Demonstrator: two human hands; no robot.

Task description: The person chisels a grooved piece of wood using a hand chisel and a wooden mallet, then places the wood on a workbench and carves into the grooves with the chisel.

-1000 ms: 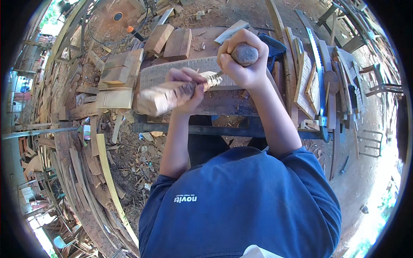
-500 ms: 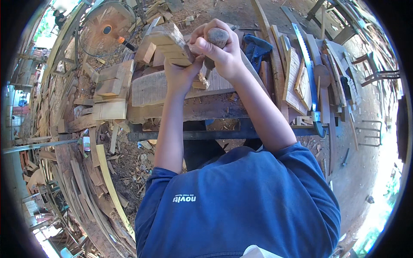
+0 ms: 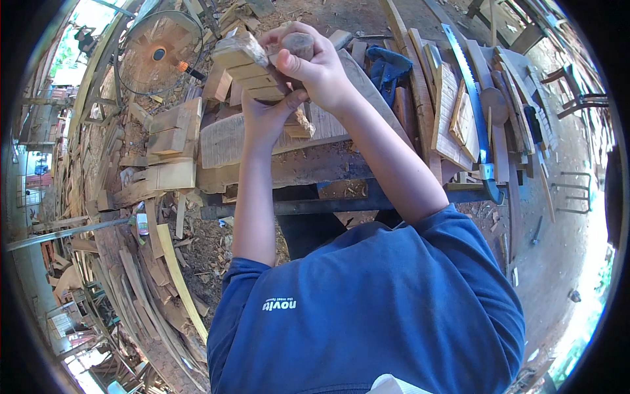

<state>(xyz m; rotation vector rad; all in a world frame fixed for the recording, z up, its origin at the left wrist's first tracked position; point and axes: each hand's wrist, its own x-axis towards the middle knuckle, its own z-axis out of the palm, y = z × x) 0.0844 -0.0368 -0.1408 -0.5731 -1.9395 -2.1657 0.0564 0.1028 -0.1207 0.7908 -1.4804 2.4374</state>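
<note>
My left hand (image 3: 262,118) grips a pale wooden block (image 3: 252,69) from below. Several grooves run across the block's face, and its upper end looks rough and splintered. My right hand (image 3: 321,72) is wrapped round a tool with a round wooden handle (image 3: 298,46), pressed close to the block's right side. The tool's working end is hidden behind the hands, so its kind does not show. Just below my hands a small rough-ended wood piece (image 3: 300,125) lies over a thick grey board (image 3: 226,140) on the bench.
Stacked wood blocks (image 3: 174,131) stand left of the board. On the right lie a blue cloth (image 3: 387,65), several planks and a long handsaw (image 3: 467,82). A racket-like round mesh thing (image 3: 161,52) is at the upper left. A metal bar (image 3: 328,203) runs along the bench's near edge.
Both hands have shifted a little left with the block and the tool. The right hand now sits closer over the block, and its tool handle has moved left and slightly up.
</note>
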